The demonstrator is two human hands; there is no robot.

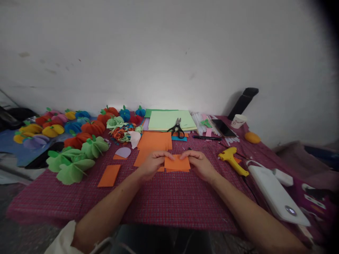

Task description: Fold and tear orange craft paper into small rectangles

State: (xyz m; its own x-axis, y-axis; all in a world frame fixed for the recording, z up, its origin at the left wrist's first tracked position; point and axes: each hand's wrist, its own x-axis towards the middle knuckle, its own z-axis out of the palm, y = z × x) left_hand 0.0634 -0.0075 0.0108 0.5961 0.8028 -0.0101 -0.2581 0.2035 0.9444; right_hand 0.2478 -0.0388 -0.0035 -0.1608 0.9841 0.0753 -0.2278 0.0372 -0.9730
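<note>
Between my two hands is a small orange sheet of paper point(177, 163), with more orange paper showing under its near edge. My left hand point(155, 163) pinches its left side, thumb on top. On the right side, my right hand point(199, 163) grips it the same way. Larger orange sheets point(152, 141) lie flat just beyond my left hand. Black-handled scissors point(177, 130) rest past my hands, blades pointing away. A stack of orange rectangles point(109, 175) sits on the cloth to the left, near a lilac rounded paper piece point(123, 152).
Several colourful paper pumpkins point(92, 128) crowd the left side, with paper scraps point(124, 133) beside them. Pale green sheets point(169, 120) lie at the back. Rightward are a pen point(206, 138), a phone point(223, 127), a paper cup point(238, 121), a yellow glue gun point(233, 161) and a white power bank point(278, 194).
</note>
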